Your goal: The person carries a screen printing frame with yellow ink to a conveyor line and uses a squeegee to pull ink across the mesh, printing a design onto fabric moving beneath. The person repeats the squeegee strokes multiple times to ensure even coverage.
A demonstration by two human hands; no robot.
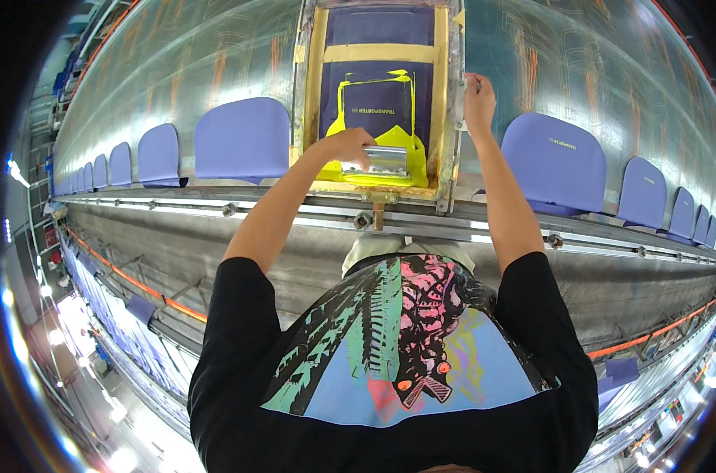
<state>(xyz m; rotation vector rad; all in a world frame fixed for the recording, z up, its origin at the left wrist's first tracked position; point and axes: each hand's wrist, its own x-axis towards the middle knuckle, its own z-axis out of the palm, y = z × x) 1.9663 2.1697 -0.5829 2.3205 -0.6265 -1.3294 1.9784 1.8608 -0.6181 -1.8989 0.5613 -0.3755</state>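
Note:
My left hand [350, 147] grips a metal squeegee [385, 160] resting in bright yellow ink [412, 154] near the bottom of a screen-printing frame [445, 118]. The frame's dark mesh [338, 110] has pale tape strips and a yellow-edged shape with lettering. My right hand [476, 98] has its fingers curled at the frame's right edge, near its upper half, on what looks like a small fitting there.
Purple panels [244, 138] lie in a row along a long metal printing table [240, 47], some on the right [553, 158] with small printing. A metal rail [279, 209] runs along the near edge. Behind me are another rail with an orange strip [137, 276], more panels and bright lights.

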